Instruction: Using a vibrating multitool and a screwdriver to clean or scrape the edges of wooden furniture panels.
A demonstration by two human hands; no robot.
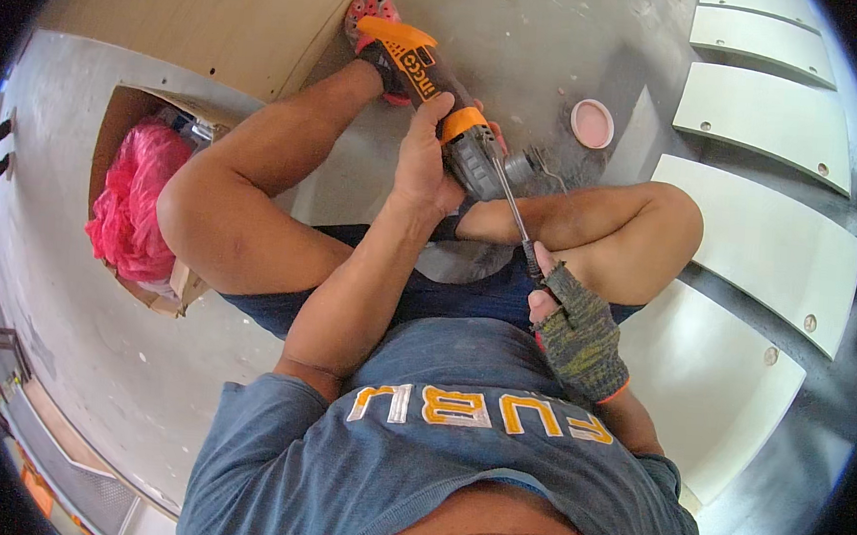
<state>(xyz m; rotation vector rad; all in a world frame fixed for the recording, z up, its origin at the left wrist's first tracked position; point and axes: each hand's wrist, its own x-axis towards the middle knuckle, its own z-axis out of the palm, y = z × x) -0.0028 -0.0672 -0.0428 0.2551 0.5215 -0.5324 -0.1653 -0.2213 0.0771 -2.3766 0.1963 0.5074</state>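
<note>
My bare left hand [423, 164] is wrapped around an orange and black angle grinder [470, 143], which is held above my crossed legs. The grinder's rear body points up and away to the left, with its grey gear head toward me. In my right hand [581, 336], which wears a dark fingerless glove, is a screwdriver [515, 206] with a black handle and a long metal shaft. Its tip reaches the side of the gear head; the exact contact point is too small to make out. Thin, bent metal shows beside the head.
Several pale curved panels [759, 234] stand in a row along the right. A round container [592, 124] with a pink inside lies on the grey floor [521, 38]. To the left is a cardboard box [118, 136] holding a pink plastic bag [143, 196]. A wooden board [208, 19] fills the upper left.
</note>
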